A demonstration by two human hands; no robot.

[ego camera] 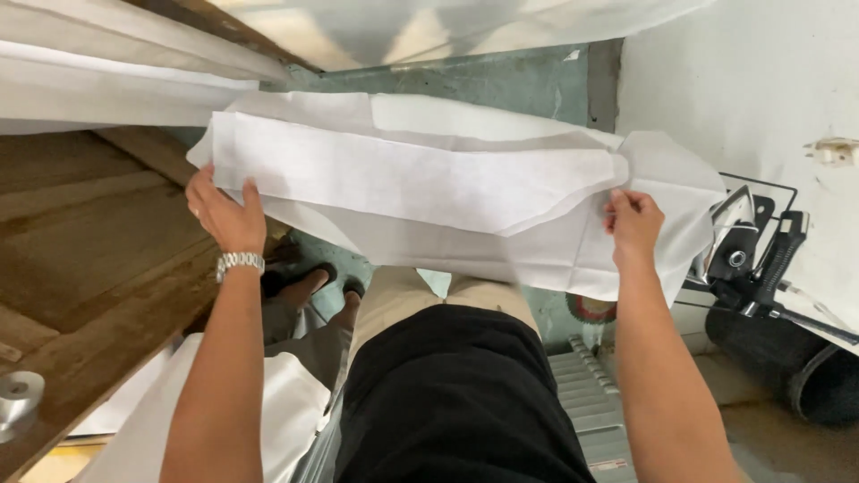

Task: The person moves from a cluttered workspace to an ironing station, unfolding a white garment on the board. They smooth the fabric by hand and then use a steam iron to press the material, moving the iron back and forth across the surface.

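A stack of white fabric pieces (420, 179) hangs stretched between my two hands, in front of my body. My left hand (224, 215), with a metal watch on its wrist, grips the stack's left end. Pinching the right end is my right hand (633, 224), thumb on top. The pieces are long, with pointed ends, and lie slightly offset from one another. Below them show my black shirt and beige trousers.
A wooden table (80, 259) runs along the left, with a round metal weight (18, 398) near its edge and more white cloth (107, 80) at its far end. An iron on a wire rest (743, 241) stands at the right. Another person's legs (313, 295) are seen under the table.
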